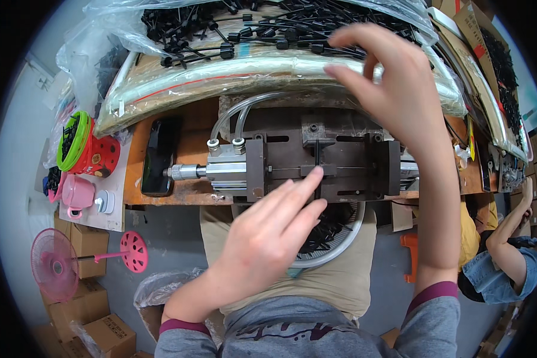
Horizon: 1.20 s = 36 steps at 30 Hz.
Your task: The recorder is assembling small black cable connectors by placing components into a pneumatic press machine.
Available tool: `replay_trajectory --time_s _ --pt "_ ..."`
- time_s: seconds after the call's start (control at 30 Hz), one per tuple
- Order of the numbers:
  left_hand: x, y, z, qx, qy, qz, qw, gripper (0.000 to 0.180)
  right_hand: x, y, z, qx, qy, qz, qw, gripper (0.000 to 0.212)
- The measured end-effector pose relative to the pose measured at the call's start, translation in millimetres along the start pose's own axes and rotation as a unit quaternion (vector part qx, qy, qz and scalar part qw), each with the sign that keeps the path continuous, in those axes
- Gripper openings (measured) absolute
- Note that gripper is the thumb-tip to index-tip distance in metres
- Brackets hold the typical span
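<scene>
My left hand (262, 235) reaches over the front of a dark metal fixture (352, 156), fingers stretched out. Its index fingertip rests at a thin black plastic part (317, 150) standing across the middle of the fixture. The part's lower end passes near the thumb. My right hand (394, 83) is raised above the fixture's far right side, thumb and index finger curved and apart with nothing visible between them. Behind it lies a pile of black stemmed plastic parts (268, 33) on a plastic-wrapped tray (221, 74).
A silver air cylinder (227, 170) with clear hoses sits left of the fixture, beside a black phone (161, 156). A white basket (355, 230) of black pieces rests at my lap. A red bucket (104, 156) and pink cup (77, 192) stand left. Another person's arm (510, 227) shows at right.
</scene>
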State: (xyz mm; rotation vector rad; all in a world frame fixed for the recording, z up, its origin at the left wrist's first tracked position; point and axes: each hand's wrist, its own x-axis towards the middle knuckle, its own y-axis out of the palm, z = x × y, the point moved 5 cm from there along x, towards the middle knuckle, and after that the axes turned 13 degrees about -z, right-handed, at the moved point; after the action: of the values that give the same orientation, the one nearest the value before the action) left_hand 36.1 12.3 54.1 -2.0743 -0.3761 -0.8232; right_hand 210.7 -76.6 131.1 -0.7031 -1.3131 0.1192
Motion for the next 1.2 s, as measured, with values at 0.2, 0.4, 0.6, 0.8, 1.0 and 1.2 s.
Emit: replay_trajectory --time_s 0.2,0.4,0.6,0.8,1.0,1.2 --pt "-18 30 4 0.054 -0.007 0.025 0.998 0.025 60 55 -8 -0.137 0.041 0.227 0.963 0.032" --pt "-9 37 3 0.092 0.003 0.018 0.996 0.027 62 91 -27 -0.194 0.018 0.232 0.953 0.023" --pt "-10 38 11 0.05 -0.025 0.02 0.998 0.027 66 68 -43 -0.103 0.047 0.161 0.98 0.027" --pt "-9 38 10 0.062 -0.037 0.041 0.997 0.025 77 26 -77 0.097 0.264 0.122 0.952 0.033" --pt "-10 40 12 0.061 -0.032 0.036 0.997 0.024 64 -7 -97 0.306 0.426 -0.033 0.851 0.013" --pt "-19 18 2 -0.017 -0.035 0.068 0.997 0.034 5 -23 -84 0.396 0.353 -0.011 0.848 0.025"
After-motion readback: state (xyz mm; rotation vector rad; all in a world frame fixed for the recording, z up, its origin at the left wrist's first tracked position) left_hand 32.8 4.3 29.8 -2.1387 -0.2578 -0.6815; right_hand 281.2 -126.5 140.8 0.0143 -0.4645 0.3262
